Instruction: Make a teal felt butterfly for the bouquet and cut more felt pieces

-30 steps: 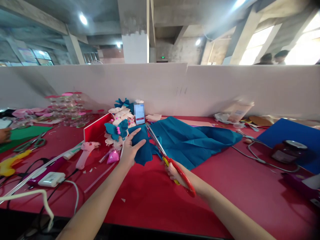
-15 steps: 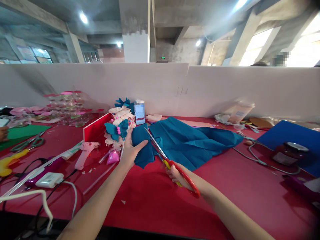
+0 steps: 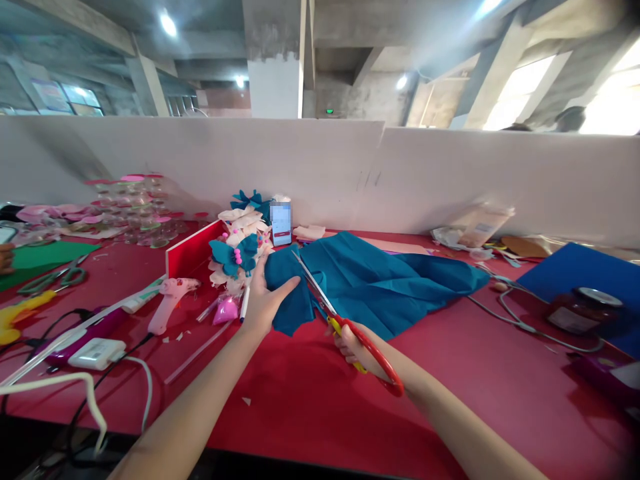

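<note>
My right hand (image 3: 354, 343) is closed round the red and yellow handles of a pair of scissors (image 3: 371, 352). Their blades point up and left, at the gap between a smaller blue fabric piece (image 3: 289, 308) and a large blue fabric sheet (image 3: 380, 280) spread on the table. My left hand (image 3: 263, 297) grips the smaller piece, its thumb lying on top and its fingers partly hidden behind. Just left of that hand sit teal fabric petals with pink beads (image 3: 236, 256) on pale fabric petals. Whether the two fabric pieces are still joined near the blade tips, I cannot tell.
A phone (image 3: 281, 224) stands upright behind the fabric. To the left lie a pink glue gun (image 3: 173, 300), a white adapter (image 3: 97, 353), cables and green-handled scissors (image 3: 75, 277). At right are a jar (image 3: 583, 311), a blue board (image 3: 550, 270) and a grey cable (image 3: 505, 313). A white partition (image 3: 320, 173) runs behind.
The scissors and both hands have shifted very slightly to the right in the view. A small curled fabric edge now shows beside the blades. Both hands keep their grips.
</note>
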A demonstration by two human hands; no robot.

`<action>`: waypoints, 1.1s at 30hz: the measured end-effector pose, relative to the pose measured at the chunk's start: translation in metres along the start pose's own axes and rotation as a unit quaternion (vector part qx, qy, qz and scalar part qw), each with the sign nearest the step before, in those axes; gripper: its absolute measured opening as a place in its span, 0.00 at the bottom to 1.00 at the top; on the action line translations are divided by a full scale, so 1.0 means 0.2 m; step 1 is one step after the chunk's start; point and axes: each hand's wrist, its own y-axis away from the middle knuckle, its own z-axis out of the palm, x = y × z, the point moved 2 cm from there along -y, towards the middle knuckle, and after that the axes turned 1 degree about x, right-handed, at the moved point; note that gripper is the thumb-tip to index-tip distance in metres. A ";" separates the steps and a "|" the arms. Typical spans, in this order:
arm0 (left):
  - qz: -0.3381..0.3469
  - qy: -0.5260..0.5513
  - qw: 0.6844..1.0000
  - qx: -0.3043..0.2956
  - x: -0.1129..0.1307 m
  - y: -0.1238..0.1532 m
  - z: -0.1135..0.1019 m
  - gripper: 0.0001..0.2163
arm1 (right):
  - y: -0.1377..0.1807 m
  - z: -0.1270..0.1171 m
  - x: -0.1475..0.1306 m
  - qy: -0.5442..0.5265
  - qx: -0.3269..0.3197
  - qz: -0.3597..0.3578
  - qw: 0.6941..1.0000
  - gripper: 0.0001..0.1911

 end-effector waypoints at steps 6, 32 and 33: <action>-0.008 -0.004 0.999 0.031 0.02 0.00 -0.01 0.38 | -0.01 0.00 0.03 -0.003 0.004 0.024 1.000 0.24; -0.027 -0.001 0.998 0.059 0.02 -0.01 -0.01 0.36 | -0.02 0.01 -0.01 -0.010 -0.013 0.066 0.998 0.26; -0.029 0.000 0.998 0.061 0.02 -0.01 -0.01 0.36 | -0.02 0.01 -0.01 -0.014 -0.013 0.070 0.997 0.26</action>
